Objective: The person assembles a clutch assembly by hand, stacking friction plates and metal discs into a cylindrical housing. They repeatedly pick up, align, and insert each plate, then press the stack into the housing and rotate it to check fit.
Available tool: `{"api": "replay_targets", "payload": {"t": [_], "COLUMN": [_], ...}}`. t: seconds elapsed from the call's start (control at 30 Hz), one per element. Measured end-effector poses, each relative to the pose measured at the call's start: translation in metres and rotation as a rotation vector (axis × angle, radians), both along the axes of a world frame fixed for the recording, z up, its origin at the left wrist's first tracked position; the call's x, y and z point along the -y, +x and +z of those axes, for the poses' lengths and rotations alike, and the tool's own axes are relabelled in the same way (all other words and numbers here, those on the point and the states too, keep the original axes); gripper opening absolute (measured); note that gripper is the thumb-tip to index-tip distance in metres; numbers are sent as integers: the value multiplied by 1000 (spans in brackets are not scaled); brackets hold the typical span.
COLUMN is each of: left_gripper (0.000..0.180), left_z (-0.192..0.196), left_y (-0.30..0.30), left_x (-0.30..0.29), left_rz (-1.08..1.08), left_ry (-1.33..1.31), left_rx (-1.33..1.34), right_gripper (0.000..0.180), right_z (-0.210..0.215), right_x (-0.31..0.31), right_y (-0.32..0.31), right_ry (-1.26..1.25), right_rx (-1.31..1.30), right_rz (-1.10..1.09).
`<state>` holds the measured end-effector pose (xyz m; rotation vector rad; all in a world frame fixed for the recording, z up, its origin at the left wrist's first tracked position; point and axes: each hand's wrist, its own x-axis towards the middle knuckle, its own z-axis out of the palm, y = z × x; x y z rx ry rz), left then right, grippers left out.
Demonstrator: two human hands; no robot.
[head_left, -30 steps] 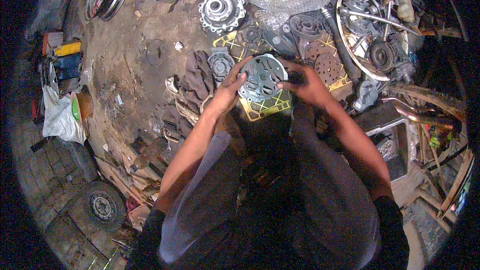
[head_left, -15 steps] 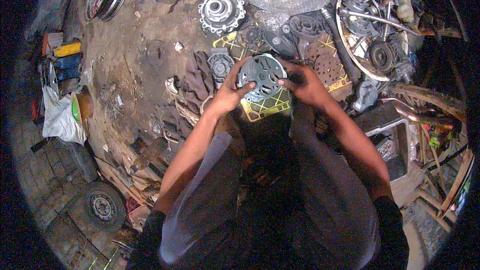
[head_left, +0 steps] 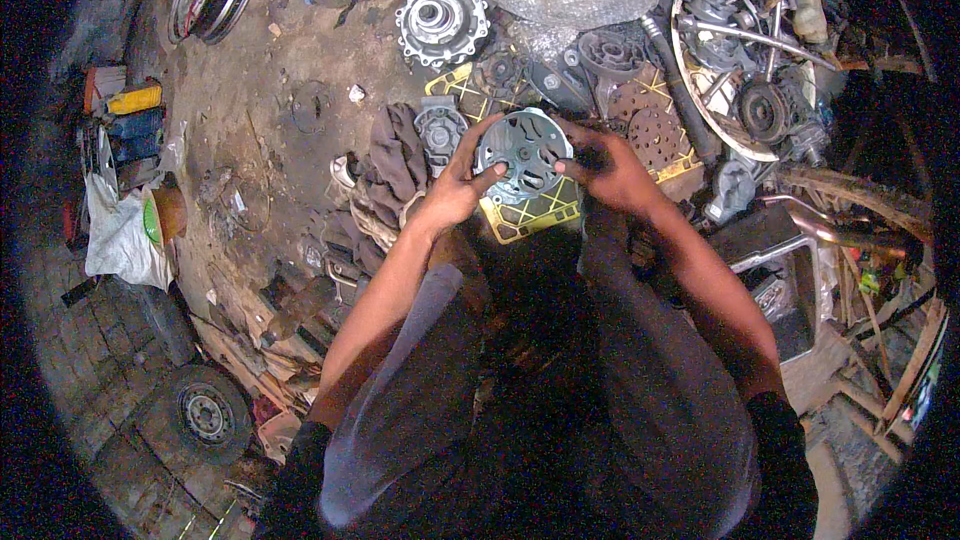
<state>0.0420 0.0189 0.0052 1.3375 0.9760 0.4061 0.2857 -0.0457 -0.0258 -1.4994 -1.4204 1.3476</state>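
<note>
left hand (head_left: 455, 190) has slid down the round metal housing (head_left: 522, 155); its thumb now crosses the face

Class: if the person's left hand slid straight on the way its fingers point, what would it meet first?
The left hand points right, already touching the round grey metal housing; beyond it, the right hand.

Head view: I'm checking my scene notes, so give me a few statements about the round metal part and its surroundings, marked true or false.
1. Both hands hold the round grey metal housing. True: the left hand and the right hand grip its opposite sides.
2. The housing rests flat on the ground. False: it is held up above a yellow-lined board.
3. A toothed silver hub lies on the ground beyond the hands. True.
4. The small wheel is at the person's right. False: it lies at the lower left.
</note>
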Motion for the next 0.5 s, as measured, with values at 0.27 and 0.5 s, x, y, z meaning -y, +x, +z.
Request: {"api": "replay_targets", "payload": {"t": [0.27, 0.5], "left_gripper": [56, 52], "left_z": [16, 6], "left_y": [0, -10], "left_x": [-3, -9], "left_rz": [49, 231], "left_ry": [-92, -225], "left_rx": [-61, 165], "right_gripper": [52, 48], "right_z": [-4, -25], "right_x": [1, -1], "right_y": [-4, -32], "right_ry": [-73, 125], "right_rx": [31, 187], "right_rz": [-29, -249]}}
